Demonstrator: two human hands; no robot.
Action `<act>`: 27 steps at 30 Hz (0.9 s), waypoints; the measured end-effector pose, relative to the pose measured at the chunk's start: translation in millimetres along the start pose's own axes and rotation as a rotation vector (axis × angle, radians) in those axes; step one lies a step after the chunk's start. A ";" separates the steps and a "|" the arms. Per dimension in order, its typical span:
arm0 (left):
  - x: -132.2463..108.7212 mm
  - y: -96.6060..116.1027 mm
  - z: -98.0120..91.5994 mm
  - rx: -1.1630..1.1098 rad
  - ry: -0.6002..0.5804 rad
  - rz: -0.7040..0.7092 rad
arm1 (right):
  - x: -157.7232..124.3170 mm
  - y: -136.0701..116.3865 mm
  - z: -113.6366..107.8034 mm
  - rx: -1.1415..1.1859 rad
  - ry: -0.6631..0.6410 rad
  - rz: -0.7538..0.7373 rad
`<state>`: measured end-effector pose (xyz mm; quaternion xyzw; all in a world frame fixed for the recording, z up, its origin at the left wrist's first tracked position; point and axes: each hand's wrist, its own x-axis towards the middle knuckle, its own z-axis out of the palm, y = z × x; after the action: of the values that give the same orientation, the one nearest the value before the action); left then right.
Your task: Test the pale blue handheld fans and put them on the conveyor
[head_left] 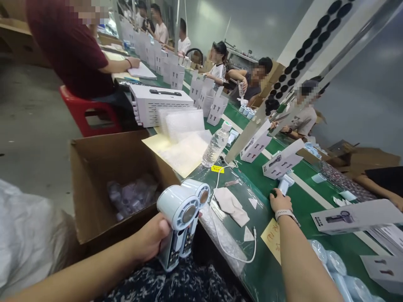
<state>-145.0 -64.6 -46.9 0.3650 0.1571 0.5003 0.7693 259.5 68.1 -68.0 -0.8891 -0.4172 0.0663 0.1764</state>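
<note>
left hand (pixel 154 237) grips two blue fans (pixel 180 205) above the lap (pixel 189 285), just beside an open carton (pixel 90 167), in the head view. right hand (pixel 281 202) has its fingers closed around a third fan (pixel 286 182) over the green surface (pixel 307 214), near a white box (pixel 281 162).

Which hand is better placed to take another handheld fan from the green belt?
Probably the right hand: it is at a pale-blue handheld fan; the left hand holds two others.
</note>
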 end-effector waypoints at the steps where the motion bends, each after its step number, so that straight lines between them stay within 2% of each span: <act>1: -0.2 2.1 -1.5 0.006 -0.009 0.001 | -4.6 4.1 -1.7 0.021 0.028 -0.001; 6: -1.1 3.0 -18.6 -0.032 0.038 -0.030 | -48.5 26.6 -9.1 0.206 0.165 -0.041; 9: 7.7 -1.3 -16.0 -0.087 -0.003 -0.074 | -87.2 35.1 -12.6 0.323 0.144 -0.112; 11: 18.6 -4.0 -4.3 -0.149 -0.051 -0.091 | -117.1 35.3 -13.0 0.387 0.080 -0.184; 15: 43.1 -12.0 30.6 -0.266 -0.186 -0.094 | -173.9 21.9 -14.2 0.469 -0.055 -0.315; 18: 54.6 -19.3 54.6 -0.352 -0.294 -0.154 | -201.8 12.0 -19.3 0.500 -0.197 -0.463; 20: 57.6 -22.1 67.0 -0.401 -0.340 -0.196 | -212.3 12.6 -21.3 0.503 -0.235 -0.523; 24: 57.8 -21.9 84.0 -0.419 -0.337 -0.235 | -218.6 27.7 -10.6 0.416 -0.088 -0.524; 27: 57.7 -21.2 89.9 -0.407 -0.314 -0.255 | -217.5 35.8 4.0 0.335 0.002 -0.603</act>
<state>-50.6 -54.9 6.4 0.2533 -0.0229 0.3581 0.8984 144.3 -118.4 -91.2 -0.6846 -0.6443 0.0777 0.3319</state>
